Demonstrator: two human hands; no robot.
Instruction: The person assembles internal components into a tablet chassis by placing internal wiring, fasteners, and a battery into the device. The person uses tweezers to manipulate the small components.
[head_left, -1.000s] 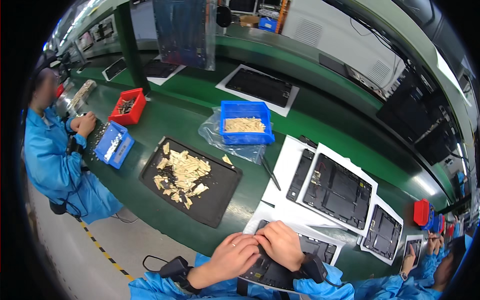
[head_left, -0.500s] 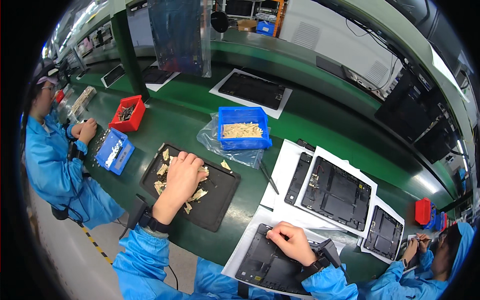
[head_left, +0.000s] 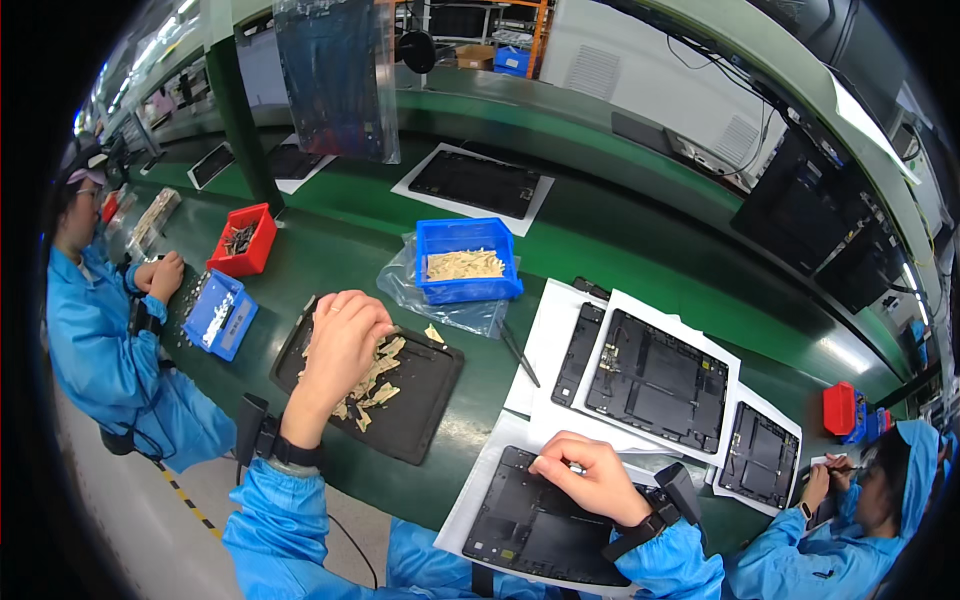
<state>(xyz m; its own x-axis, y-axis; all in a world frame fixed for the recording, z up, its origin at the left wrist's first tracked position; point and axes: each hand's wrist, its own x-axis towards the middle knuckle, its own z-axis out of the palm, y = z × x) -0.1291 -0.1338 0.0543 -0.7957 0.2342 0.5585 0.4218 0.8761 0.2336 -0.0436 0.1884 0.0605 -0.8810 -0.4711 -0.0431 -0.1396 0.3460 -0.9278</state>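
Observation:
My left hand (head_left: 343, 335) is over the far left part of a black tray (head_left: 425, 420) on the bench. Its fingers are bent together, and what they hold, if anything, is hidden. Cream-coloured strip-like pieces (head_left: 383, 362) lie scattered in the tray beside that hand. My right hand (head_left: 592, 478) is closed in a pinch above the upper part of a flat black device housing (head_left: 535, 530). Whatever is between its thumb and finger is too small to make out. The housing lies on white sheeting at the near edge of the bench.
A blue bin (head_left: 466, 284) of cream pieces stands beyond the tray on clear plastic. Tweezers (head_left: 519, 355) lie nearby. More black housings (head_left: 660, 385) on white sheets are stacked at right. Red (head_left: 243, 240) and blue bins (head_left: 219, 315) stand left. Co-workers sit on both sides.
My left hand has lifted and shifted away over the tray, baring more cream pieces. My right hand remains at the housing. The whole view has shifted slightly.

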